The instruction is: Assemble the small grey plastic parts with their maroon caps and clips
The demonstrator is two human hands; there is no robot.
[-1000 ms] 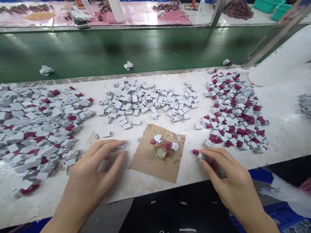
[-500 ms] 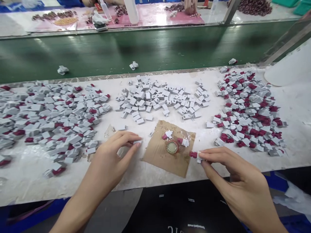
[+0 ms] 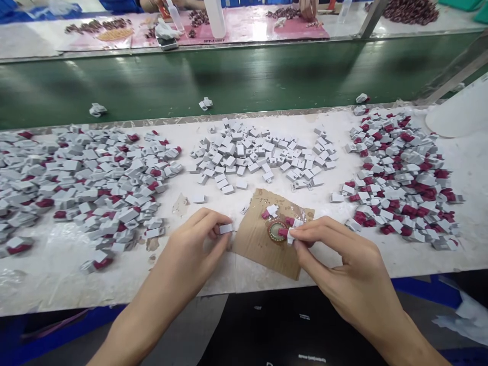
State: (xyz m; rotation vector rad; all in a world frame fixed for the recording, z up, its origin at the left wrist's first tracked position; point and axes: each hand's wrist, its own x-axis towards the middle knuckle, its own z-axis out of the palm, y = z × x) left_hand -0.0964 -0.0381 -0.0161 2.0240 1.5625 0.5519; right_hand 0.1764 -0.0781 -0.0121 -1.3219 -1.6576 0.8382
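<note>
My left hand (image 3: 200,244) pinches a small light-grey plastic block (image 3: 225,229) between thumb and fingertips, just left of a brown cardboard piece (image 3: 249,239). Over that cardboard, my right hand (image 3: 335,254) is closed on a grey-and-maroon plastic part (image 3: 290,235). Its maroon end points left, over a small round bottle cap (image 3: 275,230) with a pale inside. I cannot tell whether the end touches the cap. On the cardboard, another grey-and-maroon part (image 3: 270,211) lies above the cap, and one more (image 3: 294,222) is partly hidden behind my right fingers.
Plain grey blocks (image 3: 247,152) form a heap in the middle. Heaps of grey-and-maroon parts lie at the left (image 3: 95,178) and right (image 3: 400,178). Behind them runs a green conveyor belt (image 3: 267,76) carrying a few parts. A white container (image 3: 457,109) stands at the right.
My right hand has moved left with the grey-and-maroon part, from the cardboard's right edge to over the cap. My left hand's grey block now shows more clearly, near the cardboard. The view has shifted slightly.
</note>
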